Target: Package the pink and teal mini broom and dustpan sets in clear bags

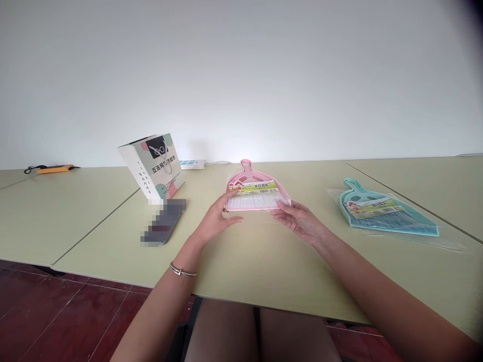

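A pink dustpan (247, 177) with a small white-bristled brush (251, 202) and a printed paper label (260, 188) lies in clear plastic wrap in front of me, its handle pointing to the wall. My right hand (298, 219) grips its front right corner, thumb on top and fingers beneath. At the front left corner my left hand (219, 216) touches the pack with its fingers, while its thumb stands apart from the pan. To the right, a turquoise dustpan (418, 221) with a brush and label lies in its own clear wrap, untouched by either hand.
A printed white box (160, 166) stands at the left, with a dark, partly pixelated phone (166, 223) before it. Behind the box is a white power strip (192, 164). An orange object with a black cord (56, 169) lies far left. The table (264, 266) meets the wall.
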`<act>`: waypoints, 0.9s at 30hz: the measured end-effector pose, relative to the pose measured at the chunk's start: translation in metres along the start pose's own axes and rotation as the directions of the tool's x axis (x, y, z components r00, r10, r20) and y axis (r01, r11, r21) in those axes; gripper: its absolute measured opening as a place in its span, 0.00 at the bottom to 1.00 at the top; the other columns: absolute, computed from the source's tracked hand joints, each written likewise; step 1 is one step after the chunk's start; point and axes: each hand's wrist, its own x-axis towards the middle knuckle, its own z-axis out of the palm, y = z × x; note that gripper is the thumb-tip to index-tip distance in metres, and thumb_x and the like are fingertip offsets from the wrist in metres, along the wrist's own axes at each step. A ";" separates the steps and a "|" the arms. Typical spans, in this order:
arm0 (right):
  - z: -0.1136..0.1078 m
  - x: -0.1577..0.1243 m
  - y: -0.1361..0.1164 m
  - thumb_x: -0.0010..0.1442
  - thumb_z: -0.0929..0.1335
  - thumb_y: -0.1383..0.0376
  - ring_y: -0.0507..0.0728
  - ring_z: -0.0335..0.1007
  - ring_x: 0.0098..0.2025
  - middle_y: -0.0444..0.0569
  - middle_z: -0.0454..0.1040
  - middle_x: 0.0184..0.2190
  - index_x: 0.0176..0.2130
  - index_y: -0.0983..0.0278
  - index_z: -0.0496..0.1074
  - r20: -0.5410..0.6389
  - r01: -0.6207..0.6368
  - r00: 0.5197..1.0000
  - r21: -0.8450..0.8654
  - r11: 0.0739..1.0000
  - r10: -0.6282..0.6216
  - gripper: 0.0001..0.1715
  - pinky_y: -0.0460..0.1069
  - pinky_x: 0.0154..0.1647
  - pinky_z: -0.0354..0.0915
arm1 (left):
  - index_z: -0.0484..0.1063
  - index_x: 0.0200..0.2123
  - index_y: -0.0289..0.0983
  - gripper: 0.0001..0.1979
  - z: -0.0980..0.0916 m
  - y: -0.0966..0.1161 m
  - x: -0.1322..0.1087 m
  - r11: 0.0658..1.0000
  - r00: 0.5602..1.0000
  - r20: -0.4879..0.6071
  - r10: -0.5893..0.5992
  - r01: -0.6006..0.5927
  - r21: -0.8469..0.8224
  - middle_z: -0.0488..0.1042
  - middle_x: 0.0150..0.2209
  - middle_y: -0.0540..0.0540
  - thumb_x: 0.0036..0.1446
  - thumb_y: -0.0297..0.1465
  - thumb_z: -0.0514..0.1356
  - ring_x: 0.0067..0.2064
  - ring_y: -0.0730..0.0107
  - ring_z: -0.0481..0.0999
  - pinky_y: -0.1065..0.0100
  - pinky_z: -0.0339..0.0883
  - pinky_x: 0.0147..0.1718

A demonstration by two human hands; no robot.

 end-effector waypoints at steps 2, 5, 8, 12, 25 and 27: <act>0.000 -0.001 0.000 0.50 0.73 0.64 0.50 0.75 0.27 0.47 0.79 0.25 0.31 0.64 0.76 0.053 0.044 0.998 -0.002 0.999 -0.044 0.06 0.43 0.33 0.73 | 0.67 0.53 0.40 0.26 0.003 -0.003 0.001 1.000 0.995 -0.101 0.020 -0.020 -0.004 0.68 0.55 0.40 0.50 0.36 0.64 0.53 0.62 0.69 0.63 0.64 0.47; 0.000 -0.001 0.000 0.47 0.74 0.61 0.54 0.76 0.39 0.45 0.79 0.37 0.36 0.60 0.76 0.119 0.135 0.984 0.010 0.991 -0.136 0.14 0.49 0.46 0.71 | 0.72 0.46 0.39 0.18 0.008 -0.005 0.003 0.997 0.975 -0.209 0.072 -0.079 -0.024 0.74 0.47 0.41 0.51 0.36 0.63 0.46 0.65 0.73 0.66 0.66 0.42; -0.001 -0.001 0.000 0.47 0.74 0.60 0.57 0.71 0.50 0.44 0.76 0.46 0.41 0.57 0.75 0.164 0.206 0.965 -0.002 0.978 -0.203 0.19 0.53 0.55 0.65 | 0.76 0.39 0.38 0.11 0.011 -0.006 0.003 0.989 0.941 -0.307 0.142 -0.146 0.009 0.77 0.38 0.43 0.52 0.35 0.62 0.38 0.69 0.74 0.69 0.66 0.36; -0.001 -0.005 -0.001 0.49 0.73 0.58 0.57 0.66 0.55 0.41 0.71 0.53 0.61 0.42 0.52 0.214 0.312 0.930 -0.032 0.950 -0.298 0.46 0.58 0.57 0.62 | 0.77 0.33 0.38 0.08 0.012 -0.006 0.003 0.987 0.907 -0.399 0.132 -0.157 -0.030 0.78 0.33 0.45 0.52 0.35 0.62 0.34 0.71 0.73 0.70 0.64 0.33; 0.004 -0.001 0.009 0.53 0.69 0.52 0.54 0.67 0.34 0.46 0.73 0.35 0.36 0.59 0.70 0.135 0.561 0.822 -0.354 0.748 -0.553 0.14 0.48 0.30 0.63 | 0.72 0.31 0.37 0.09 0.014 -0.006 0.001 0.992 0.891 -0.445 0.094 -0.120 -0.030 0.75 0.32 0.47 0.55 0.37 0.59 0.35 0.71 0.72 0.69 0.63 0.36; 0.003 0.000 0.009 0.52 0.69 0.53 0.51 0.62 0.28 0.45 0.72 0.32 0.34 0.59 0.70 0.103 0.575 0.806 -0.364 0.732 -0.582 0.14 0.46 0.26 0.59 | 0.71 0.30 0.37 0.09 0.013 -0.005 0.001 0.992 0.904 -0.412 0.113 -0.129 -0.011 0.74 0.31 0.48 0.55 0.37 0.58 0.34 0.71 0.71 0.70 0.63 0.35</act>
